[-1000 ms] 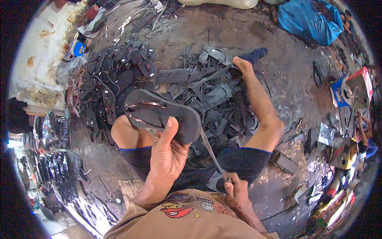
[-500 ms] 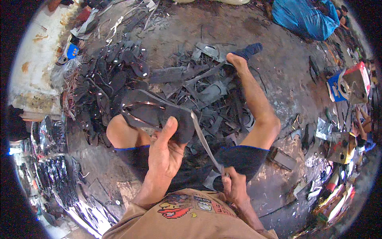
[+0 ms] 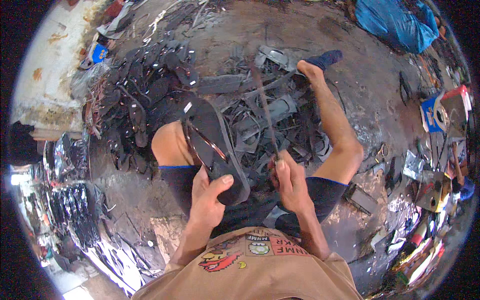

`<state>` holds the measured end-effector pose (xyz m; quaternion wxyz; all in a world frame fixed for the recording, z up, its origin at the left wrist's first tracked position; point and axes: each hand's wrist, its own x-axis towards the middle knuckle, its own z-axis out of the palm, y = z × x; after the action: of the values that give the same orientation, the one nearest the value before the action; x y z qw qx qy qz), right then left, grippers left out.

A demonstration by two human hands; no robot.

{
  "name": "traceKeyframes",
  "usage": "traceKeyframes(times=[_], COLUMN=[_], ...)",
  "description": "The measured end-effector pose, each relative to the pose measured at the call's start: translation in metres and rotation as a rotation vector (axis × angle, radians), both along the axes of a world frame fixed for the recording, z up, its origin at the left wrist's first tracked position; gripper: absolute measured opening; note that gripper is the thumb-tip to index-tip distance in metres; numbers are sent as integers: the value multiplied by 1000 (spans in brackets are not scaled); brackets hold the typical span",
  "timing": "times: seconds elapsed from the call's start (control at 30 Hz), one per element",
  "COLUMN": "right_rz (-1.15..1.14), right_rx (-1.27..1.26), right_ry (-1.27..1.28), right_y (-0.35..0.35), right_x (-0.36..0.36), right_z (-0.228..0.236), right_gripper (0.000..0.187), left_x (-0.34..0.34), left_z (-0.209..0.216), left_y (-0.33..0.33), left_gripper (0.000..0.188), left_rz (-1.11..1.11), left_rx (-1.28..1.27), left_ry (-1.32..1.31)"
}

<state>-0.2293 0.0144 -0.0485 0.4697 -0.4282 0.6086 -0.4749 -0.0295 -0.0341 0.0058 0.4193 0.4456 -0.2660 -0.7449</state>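
Note:
A black flip-flop (image 3: 204,116) with shiny dark straps and a small white label at its toe stands tilted over my left knee. My left hand (image 3: 209,199) grips it by the heel end, thumb on top of the sole. To the right of it, my right hand (image 3: 290,184) is closed around the lower end of a long thin knife (image 3: 268,112), whose blurred blade points away from me. The blade is apart from the flip-flop. The knife's handle is mostly hidden in my fingers.
Beyond my knees lies a heap of black rubber offcuts (image 3: 272,117). A pile of black flip-flops (image 3: 135,105) lies to its left. Open boxes (image 3: 434,112) stand at the right, a blue sack (image 3: 397,25) at the far right. A dark block (image 3: 361,199) lies beside my right thigh.
The flip-flop has turned so its toe points away from me. The knife has come off the sole's edge and swung up and away, with my right hand raised farther from my body.

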Motion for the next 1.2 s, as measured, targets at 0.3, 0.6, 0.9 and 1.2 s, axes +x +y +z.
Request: traceKeyframes(times=[0.3, 0.6, 0.9, 1.2], right_rz=[392, 132, -206, -462], right_rx=[297, -14, 64, 241], right_ry=[164, 437, 362, 59], right_y=[104, -35, -106, 43], right_x=[21, 42, -29, -87], right_z=[7, -42, -76, -54], right_gripper=[33, 36, 43, 32], left_x=[5, 6, 31, 162], left_z=[-7, -7, 3, 24], left_y=[3, 6, -8, -197], left_gripper=[36, 38, 45, 69], left_rz=[292, 144, -9, 833], left_rx=[67, 69, -91, -472], left_ry=[-158, -215, -257, -520])
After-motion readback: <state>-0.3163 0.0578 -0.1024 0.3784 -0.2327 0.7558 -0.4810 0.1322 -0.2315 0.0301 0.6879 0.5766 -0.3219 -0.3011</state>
